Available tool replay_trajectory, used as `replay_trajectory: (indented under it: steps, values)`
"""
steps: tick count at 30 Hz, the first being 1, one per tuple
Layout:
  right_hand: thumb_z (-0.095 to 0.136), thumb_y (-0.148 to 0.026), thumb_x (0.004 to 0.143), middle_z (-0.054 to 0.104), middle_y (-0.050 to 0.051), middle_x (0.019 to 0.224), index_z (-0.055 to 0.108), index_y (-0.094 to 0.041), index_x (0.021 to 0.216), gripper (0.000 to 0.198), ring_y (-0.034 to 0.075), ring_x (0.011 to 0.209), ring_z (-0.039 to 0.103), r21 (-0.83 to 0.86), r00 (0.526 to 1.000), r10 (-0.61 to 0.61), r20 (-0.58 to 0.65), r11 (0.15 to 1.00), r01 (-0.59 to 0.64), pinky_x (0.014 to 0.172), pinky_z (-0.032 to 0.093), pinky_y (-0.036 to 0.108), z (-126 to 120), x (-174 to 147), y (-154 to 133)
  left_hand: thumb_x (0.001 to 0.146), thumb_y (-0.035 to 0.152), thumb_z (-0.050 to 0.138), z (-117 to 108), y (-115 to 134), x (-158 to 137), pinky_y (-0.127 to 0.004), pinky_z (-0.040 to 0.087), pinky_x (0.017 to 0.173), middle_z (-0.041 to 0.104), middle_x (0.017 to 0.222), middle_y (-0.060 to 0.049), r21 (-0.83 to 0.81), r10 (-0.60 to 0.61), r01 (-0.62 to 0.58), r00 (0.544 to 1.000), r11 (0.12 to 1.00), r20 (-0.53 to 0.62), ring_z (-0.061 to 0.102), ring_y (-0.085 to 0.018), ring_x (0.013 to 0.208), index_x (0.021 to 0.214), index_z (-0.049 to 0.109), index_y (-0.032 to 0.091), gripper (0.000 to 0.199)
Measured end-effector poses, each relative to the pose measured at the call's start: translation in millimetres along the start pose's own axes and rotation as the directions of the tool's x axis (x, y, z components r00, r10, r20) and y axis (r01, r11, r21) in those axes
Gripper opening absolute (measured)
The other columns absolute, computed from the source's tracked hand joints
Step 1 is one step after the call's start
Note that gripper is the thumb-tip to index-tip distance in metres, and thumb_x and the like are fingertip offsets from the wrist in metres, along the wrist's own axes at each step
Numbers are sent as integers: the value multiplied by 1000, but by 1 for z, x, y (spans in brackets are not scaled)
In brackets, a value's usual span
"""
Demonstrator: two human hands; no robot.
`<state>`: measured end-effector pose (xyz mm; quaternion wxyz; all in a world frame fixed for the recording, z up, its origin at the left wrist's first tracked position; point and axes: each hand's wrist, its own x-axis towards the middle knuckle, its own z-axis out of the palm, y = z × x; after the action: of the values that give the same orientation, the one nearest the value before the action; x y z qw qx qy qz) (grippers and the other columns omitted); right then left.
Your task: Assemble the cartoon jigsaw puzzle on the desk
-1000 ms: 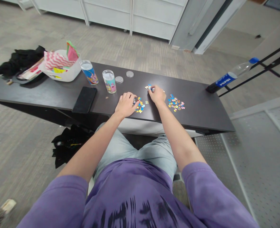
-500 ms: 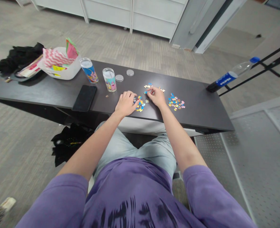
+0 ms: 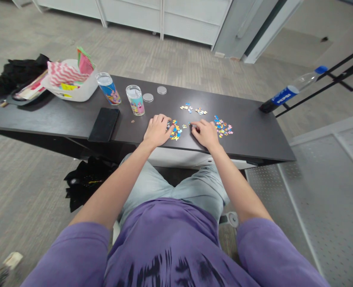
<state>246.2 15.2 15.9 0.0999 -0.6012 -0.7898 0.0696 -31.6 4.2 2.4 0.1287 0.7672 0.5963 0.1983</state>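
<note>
Two small jigsaw-piece clusters (image 3: 200, 111) seem set apart toward the table's (image 3: 254, 139) far edge, two larger piles (image 3: 223, 126) nearer the front look unsorted, left hand (image 3: 156, 130) half-spread beside one, right hand's (image 3: 206, 133) fingers curled at a piece (image 3: 189, 124), any grip unclear.

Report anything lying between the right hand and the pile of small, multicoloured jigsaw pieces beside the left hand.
A small, flat, loose pale jigsaw piece lies on the dark tabletop between the right hand and the pile of small, multicoloured jigsaw pieces. A tiny bluish piece shows at that hand's fingertips; whether held is unclear.
</note>
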Motion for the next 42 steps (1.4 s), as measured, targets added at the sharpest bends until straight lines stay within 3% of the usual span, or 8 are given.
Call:
replay_trajectory:
  steps: [5,8,13,18,25,31,35,42]
  values:
    - [58,-47,122,83,21,163,96,-38,150,48,53,157,67,-124,966,184,-182,970,-208,138,47,77,-19,-35,31,126,41,61,4,0,1,-65,56,143,78,170,-22,3,-11,12,1000,1000,-15,66,-47,163,162,81,23,45]
    - [62,-49,121,78,25,172,94,-33,155,49,56,161,62,-124,946,243,-213,954,-273,138,46,78,-21,-31,31,125,40,62,5,1,2,-66,54,145,77,170,-23,2,-25,25,999,1000,-22,65,-48,164,162,81,22,45]
    - [65,-47,128,66,29,187,76,-20,184,63,54,169,58,-69,982,161,-103,983,-168,143,41,71,-4,13,-7,126,40,61,3,3,1,-67,55,144,77,171,-24,18,-26,26,999,999,-21,66,-48,165,162,81,21,46]
    - [64,-47,132,66,27,187,78,-25,185,59,52,169,59,-41,988,141,-67,989,-143,142,43,70,4,42,-29,125,40,61,0,3,-1,-66,56,144,79,170,-22,20,-27,28,999,999,-25,67,-48,165,163,80,23,45]
    - [61,-52,131,72,22,182,83,-34,180,57,50,165,62,-81,996,83,-41,993,-86,145,44,69,-5,-10,-2,124,39,62,3,2,0,-69,54,146,78,170,-25,3,-27,27,999,1000,-31,67,-50,165,162,81,21,46]
    - [61,-59,127,72,23,180,89,-35,167,55,55,166,60,-118,962,242,-126,959,-257,142,46,76,-19,-45,34,122,42,65,6,0,2,-72,54,146,77,170,-26,-13,-16,15,999,1000,-29,67,-53,166,162,80,20,48]
    - [61,-57,127,67,27,186,84,-25,173,60,54,168,60,-100,955,262,-140,956,-277,143,46,70,-20,-27,29,124,41,64,5,1,1,-69,54,145,77,170,-26,11,-18,18,1000,1000,-24,67,-52,165,163,79,19,47]
    - [64,-43,128,68,31,185,76,-15,179,60,50,172,59,0,947,277,-166,960,-280,142,43,65,-2,45,2,126,39,67,0,3,-1,-65,55,144,78,169,-24,5,-28,28,999,1000,-25,68,-47,164,160,79,22,40]
